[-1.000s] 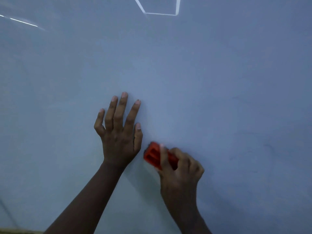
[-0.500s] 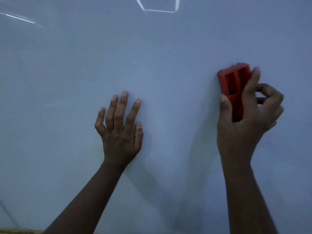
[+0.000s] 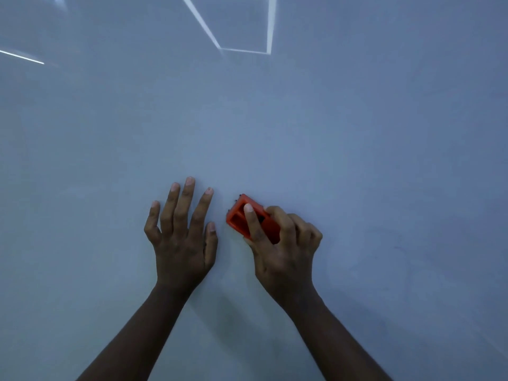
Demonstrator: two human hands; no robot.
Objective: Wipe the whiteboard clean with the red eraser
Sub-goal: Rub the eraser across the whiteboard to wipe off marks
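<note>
The whiteboard [image 3: 275, 127] fills the whole view, pale grey-blue. My right hand [image 3: 283, 248] grips the red eraser [image 3: 238, 217] and holds it against the board, just right of centre. The eraser is tilted, its hollow back facing me, my thumb lying across it. My left hand [image 3: 181, 237] presses flat on the board with fingers spread, a short gap to the left of the eraser. Faint grey smudges show on the board at the right [image 3: 395, 240].
Bright reflections of lights lie on the board at the top centre [image 3: 247, 48] and upper left [image 3: 22, 56]. Nothing else is in view but the board surface on all sides of my hands.
My right hand swept the eraser from beside my left hand up to the right, then back down to the left next to it. My left hand stayed flat in place.
</note>
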